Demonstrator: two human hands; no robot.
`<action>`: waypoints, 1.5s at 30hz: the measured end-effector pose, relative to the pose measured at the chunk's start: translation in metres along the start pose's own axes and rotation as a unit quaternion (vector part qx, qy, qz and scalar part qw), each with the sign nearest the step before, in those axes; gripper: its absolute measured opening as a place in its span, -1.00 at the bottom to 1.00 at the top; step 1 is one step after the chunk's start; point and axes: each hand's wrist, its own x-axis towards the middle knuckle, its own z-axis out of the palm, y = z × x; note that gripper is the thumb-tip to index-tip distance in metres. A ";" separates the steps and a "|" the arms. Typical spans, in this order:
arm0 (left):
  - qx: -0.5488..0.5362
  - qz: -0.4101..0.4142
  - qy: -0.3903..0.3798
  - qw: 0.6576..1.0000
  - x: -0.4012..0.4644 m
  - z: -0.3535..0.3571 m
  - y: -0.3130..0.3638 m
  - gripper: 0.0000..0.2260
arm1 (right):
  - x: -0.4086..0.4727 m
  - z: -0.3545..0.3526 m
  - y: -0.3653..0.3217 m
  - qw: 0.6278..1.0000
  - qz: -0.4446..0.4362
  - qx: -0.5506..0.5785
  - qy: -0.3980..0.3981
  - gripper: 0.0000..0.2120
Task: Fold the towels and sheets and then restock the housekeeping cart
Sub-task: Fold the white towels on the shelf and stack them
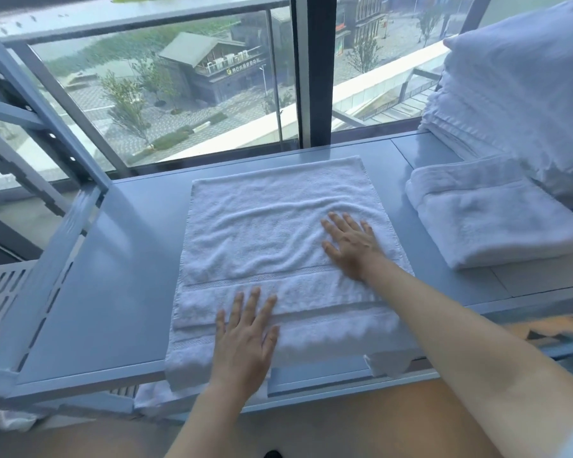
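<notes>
A white towel (272, 226) lies spread flat on the grey window ledge (113, 269), its near end hanging over the front edge. My left hand (245, 338) presses flat on the towel's near part with fingers straight. My right hand (351, 242) lies flat on the towel's right side, fingers spread, among soft wrinkles. Neither hand grips anything.
A folded white towel (490, 223) sits on the ledge to the right. Behind it rises a tall stack of folded linen (510, 104). A grey metal rack frame (43, 133) stands at the left. Window glass (186, 94) runs along the back.
</notes>
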 end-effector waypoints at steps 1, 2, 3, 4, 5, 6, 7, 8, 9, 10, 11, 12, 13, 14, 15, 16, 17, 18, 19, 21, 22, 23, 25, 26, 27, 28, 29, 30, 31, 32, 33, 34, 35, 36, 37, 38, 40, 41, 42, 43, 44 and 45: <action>0.000 -0.005 -0.004 1.000 0.002 -0.001 0.001 -0.50 | -0.002 -0.003 -0.003 1.000 -0.002 -0.002 0.003 -0.42; 0.001 -0.010 -0.008 1.000 0.003 -0.001 0.002 -0.50 | -0.007 -0.006 -0.009 1.000 -0.007 -0.005 0.010 -0.44; 0.004 -0.014 -0.010 1.000 0.002 -0.001 0.003 -0.50 | -0.013 -0.008 -0.017 1.000 -0.019 -0.002 0.022 -0.46; 0.008 -0.016 -0.009 1.000 0.001 0.000 0.004 -0.50 | -0.023 -0.009 -0.026 0.999 -0.037 0.009 0.036 -0.47; 0.010 -0.019 -0.008 1.000 0.000 0.001 0.005 -0.50 | -0.035 -0.008 -0.036 0.997 -0.058 0.028 0.046 -0.48; 0.008 -0.019 -0.006 1.000 -0.001 0.001 0.004 -0.50 | -0.050 -0.004 -0.045 0.995 -0.079 0.047 0.048 -0.48; 0.004 -0.018 -0.003 1.000 -0.002 0.001 0.004 -0.50 | -0.067 0.001 -0.052 0.993 -0.094 0.061 0.043 -0.48; 0.002 -0.018 -0.001 1.000 -0.002 0.001 0.004 -0.49 | -0.083 0.006 -0.055 0.992 -0.099 0.069 0.031 -0.47; 0.004 -0.017 0.000 1.000 -0.002 0.002 0.004 -0.48 | -0.097 0.011 -0.055 0.993 -0.094 0.069 0.016 -0.45; 0.007 -0.016 0.001 1.000 -0.003 0.002 0.005 -0.47 | -0.109 0.015 -0.052 0.994 -0.087 0.061 0.002 -0.43; 0.008 -0.014 0.002 1.000 -0.003 0.003 0.004 -0.45 | -0.118 0.019 -0.047 0.995 -0.084 0.047 -0.008 -0.41; 0.005 -0.012 0.004 1.000 -0.002 0.003 0.004 -0.45 | -0.123 0.019 -0.042 0.996 -0.087 0.035 -0.013 -0.39; 0.002 -0.011 0.005 1.000 -0.001 0.003 0.004 -0.44 | -0.123 0.018 -0.037 0.995 -0.092 0.028 -0.016 -0.38; 0.002 -0.010 0.004 1.000 0.002 0.002 0.004 -0.45 | -0.121 0.016 -0.033 0.995 -0.098 0.028 -0.021 -0.37; 0.000 -0.009 0.001 1.000 0.005 0.002 0.004 -0.46 | -0.116 0.014 -0.031 0.994 -0.102 0.028 -0.026 -0.36; -0.004 -0.010 -0.003 1.000 0.010 0.001 0.004 -0.46 | -0.110 0.011 -0.030 0.994 -0.102 0.028 -0.029 -0.34; -0.008 -0.012 -0.006 1.000 0.015 0.001 0.003 -0.47 | -0.104 0.010 -0.030 0.994 -0.101 0.025 -0.030 -0.34; -0.010 -0.013 -0.008 1.000 0.022 0.000 0.003 -0.47 | -0.097 0.009 -0.029 0.995 -0.098 0.020 -0.031 -0.33; -0.011 -0.015 -0.010 1.000 0.029 -0.002 0.003 -0.47 | -0.091 0.008 -0.028 0.995 -0.093 0.017 -0.034 -0.33; -0.015 -0.014 -0.014 1.000 0.043 -0.005 0.002 -0.47 | -0.078 0.006 -0.028 0.995 -0.086 0.016 -0.038 -0.32; -0.018 -0.013 -0.016 1.000 0.049 -0.007 0.001 -0.48 | -0.073 0.006 -0.028 0.996 -0.083 0.015 -0.037 -0.32; -0.023 -0.012 -0.017 1.000 0.055 -0.009 0.000 -0.47 | -0.068 0.005 -0.029 0.996 -0.081 0.015 -0.036 -0.31; -0.029 -0.015 -0.011 0.999 0.064 -0.012 0.000 -0.47 | -0.062 0.005 -0.032 0.996 -0.079 0.011 -0.031 -0.31; -0.028 -0.017 -0.001 0.999 0.067 -0.014 0.001 -0.48 | -0.060 0.006 -0.034 0.996 -0.079 0.005 -0.028 -0.32; -0.023 -0.016 0.012 1.000 0.071 -0.015 0.004 -0.49 | -0.059 0.006 -0.037 0.996 -0.080 -0.004 -0.026 -0.32; -0.017 -0.008 0.026 0.999 0.074 -0.017 0.007 -0.52 | -0.057 0.006 -0.040 0.996 -0.082 -0.013 -0.026 -0.33; -0.012 0.006 0.040 0.999 0.077 -0.018 0.011 -0.55 | -0.056 0.007 -0.042 0.996 -0.083 -0.021 -0.028 -0.34; -0.012 0.024 0.053 0.998 0.080 -0.018 0.015 -0.58 | -0.055 0.007 -0.043 0.996 -0.085 -0.027 -0.028 -0.36; -0.015 0.039 0.065 0.997 0.082 -0.018 0.019 -0.61 | -0.054 0.007 -0.043 0.995 -0.088 -0.029 -0.024 -0.38; -0.019 0.048 0.076 0.996 0.084 -0.019 0.022 -0.64 | -0.053 0.007 -0.042 0.995 -0.091 -0.027 -0.018 -0.40; -0.022 0.052 0.087 0.995 0.085 -0.019 0.023 -0.66 | -0.053 0.006 -0.039 0.995 -0.097 -0.020 -0.008 -0.43; -0.026 0.053 0.101 0.993 0.085 -0.020 0.021 -0.67 | -0.054 0.005 -0.035 0.994 -0.104 -0.012 0.005 -0.47; -0.031 0.054 0.116 0.991 0.085 -0.021 0.016 -0.69 | -0.056 0.003 -0.029 0.994 -0.111 -0.003 0.020 -0.51; -0.036 0.051 0.128 0.990 0.085 -0.022 0.009 -0.71 | -0.058 0.001 -0.023 0.993 -0.115 0.007 0.034 -0.54; -0.038 0.046 0.139 0.988 0.084 -0.023 0.000 -0.73 | -0.061 -0.001 -0.015 0.992 -0.114 0.016 0.048 -0.55; -0.038 0.038 0.153 0.987 0.083 -0.024 -0.012 -0.73 | -0.064 -0.003 -0.005 0.992 -0.108 0.022 0.059 -0.55; -0.040 0.016 0.183 0.982 0.078 -0.025 -0.042 -0.71 | -0.073 -0.007 0.020 0.992 -0.086 0.035 0.081 -0.54; -0.043 0.000 0.196 0.980 0.073 -0.025 -0.058 -0.69 | -0.078 -0.008 0.033 0.992 -0.069 0.044 0.093 -0.52; -0.047 -0.017 0.207 0.977 0.069 -0.027 -0.073 -0.68 | -0.084 -0.009 0.045 0.992 -0.051 0.055 0.105 -0.51; -0.051 -0.032 0.216 0.975 0.065 -0.028 -0.085 -0.68 | -0.089 -0.009 0.053 0.990 -0.036 0.065 0.117 -0.51; -0.052 -0.043 0.219 0.973 0.062 -0.030 -0.094 -0.68 | -0.091 -0.010 0.059 0.989 -0.029 0.076 0.124 -0.51; -0.052 -0.048 0.218 0.973 0.061 -0.032 -0.098 -0.69 | -0.090 -0.011 0.061 0.988 -0.029 0.082 0.126 -0.51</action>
